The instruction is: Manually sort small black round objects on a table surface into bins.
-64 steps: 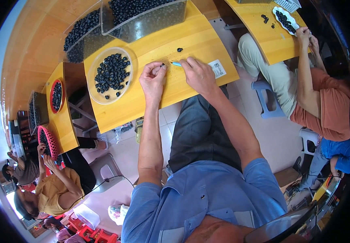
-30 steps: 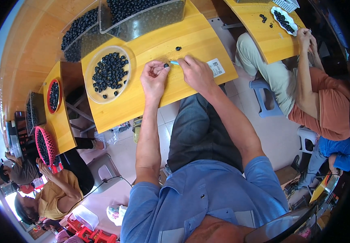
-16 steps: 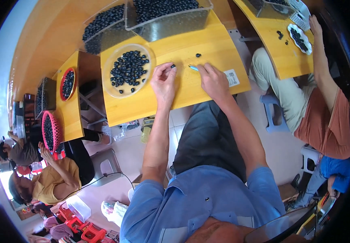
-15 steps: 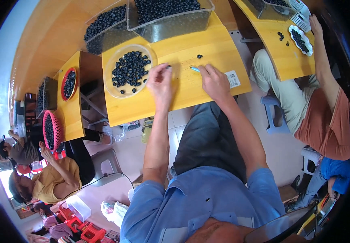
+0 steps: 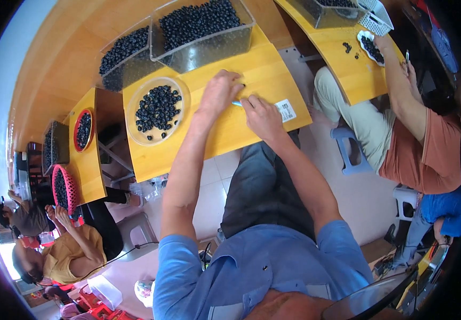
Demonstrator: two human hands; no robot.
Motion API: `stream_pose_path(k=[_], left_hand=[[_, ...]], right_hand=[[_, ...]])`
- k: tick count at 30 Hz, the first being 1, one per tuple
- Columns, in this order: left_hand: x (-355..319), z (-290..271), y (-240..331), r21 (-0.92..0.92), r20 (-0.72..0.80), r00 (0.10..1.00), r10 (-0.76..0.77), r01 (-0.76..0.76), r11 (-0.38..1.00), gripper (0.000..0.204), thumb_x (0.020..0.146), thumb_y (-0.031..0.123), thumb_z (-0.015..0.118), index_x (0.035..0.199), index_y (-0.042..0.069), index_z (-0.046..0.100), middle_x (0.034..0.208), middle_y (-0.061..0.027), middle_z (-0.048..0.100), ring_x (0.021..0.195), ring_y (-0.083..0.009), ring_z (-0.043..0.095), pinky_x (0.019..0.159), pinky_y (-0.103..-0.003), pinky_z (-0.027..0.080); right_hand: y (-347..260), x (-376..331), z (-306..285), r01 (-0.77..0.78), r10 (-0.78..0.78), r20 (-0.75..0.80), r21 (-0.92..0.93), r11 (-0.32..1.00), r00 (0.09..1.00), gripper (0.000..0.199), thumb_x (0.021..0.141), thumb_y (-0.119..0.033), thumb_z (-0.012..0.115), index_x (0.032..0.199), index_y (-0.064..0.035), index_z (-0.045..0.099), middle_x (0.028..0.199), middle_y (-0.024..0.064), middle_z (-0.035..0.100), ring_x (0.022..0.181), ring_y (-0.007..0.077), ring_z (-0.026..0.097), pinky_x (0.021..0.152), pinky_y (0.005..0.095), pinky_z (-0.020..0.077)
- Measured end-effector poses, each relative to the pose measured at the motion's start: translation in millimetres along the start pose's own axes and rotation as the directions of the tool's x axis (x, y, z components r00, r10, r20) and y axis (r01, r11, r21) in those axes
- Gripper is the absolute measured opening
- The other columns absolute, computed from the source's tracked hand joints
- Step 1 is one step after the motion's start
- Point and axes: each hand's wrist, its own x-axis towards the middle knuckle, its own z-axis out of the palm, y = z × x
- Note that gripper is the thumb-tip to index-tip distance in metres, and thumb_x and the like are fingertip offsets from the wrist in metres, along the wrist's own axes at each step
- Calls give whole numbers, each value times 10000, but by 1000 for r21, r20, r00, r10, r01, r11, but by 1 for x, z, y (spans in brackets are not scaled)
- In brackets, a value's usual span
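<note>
My left hand [image 5: 221, 95] reaches over the yellow table, thumb and fingers closing around a small dark round bead [image 5: 243, 85] at its far side. Blur and the curled fingers hide part of that grip. Close by on the right, my right hand [image 5: 263, 115] is closed on a slim light-blue pen-like tool [image 5: 237, 103], whose tip points left toward the other hand. Left of both hands stands a shallow clear round dish [image 5: 132, 128] of dark round beads [image 5: 157, 109].
Two clear bins [image 5: 203, 60] heaped with dark beads line the table's back. A white label [image 5: 285, 110] lies at its right edge. Co-workers sit at tables on both sides, with a red-rimmed dish [image 5: 75, 140], a pink basket [image 5: 70, 188] and a scalloped white dish [image 5: 367, 47].
My left hand has moved away from me and rightward, to the lone bead on the table. My right hand keeps the blue tool. The whole view has shifted a little.
</note>
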Motion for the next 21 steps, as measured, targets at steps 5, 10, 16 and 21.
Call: stream_pose_path(k=[5,10,16,21], left_hand=[[13,25,-9,121,195,980,38,-62,991,193,820,156,797,973,43,766,930,-209,716,906,-391,709,828,-455,578],[6,15,3,33,78,994,-74,72,997,168,809,122,806,946,30,776,909,-198,721,878,-352,724,805,-422,582],[-28,-3,0,-481,-179,869,-461,331,811,177,868,68,801,1022,-16,775,905,-77,728,837,-160,693,765,-305,558],[-64,5,-8,-704,-149,761,-631,367,608,237,893,57,800,1110,-28,756,947,-29,719,841,-85,637,772,-252,529]], right_hand=[[-1,-5,-3,-6,6,35,-9,1000,999,234,865,-80,643,1088,-27,693,895,112,609,811,308,682,681,452,571],[-2,-6,-3,-8,8,34,-13,1000,999,226,869,-76,647,1084,-32,699,896,109,615,813,306,684,678,452,575],[-4,-2,-4,-3,4,19,-7,1000,1000,215,862,-64,642,1067,-32,701,926,108,639,836,303,700,684,451,584],[-1,-3,-6,1,-1,10,5,1000,1000,198,852,-59,637,1041,-36,692,906,106,625,834,307,700,683,453,584]])
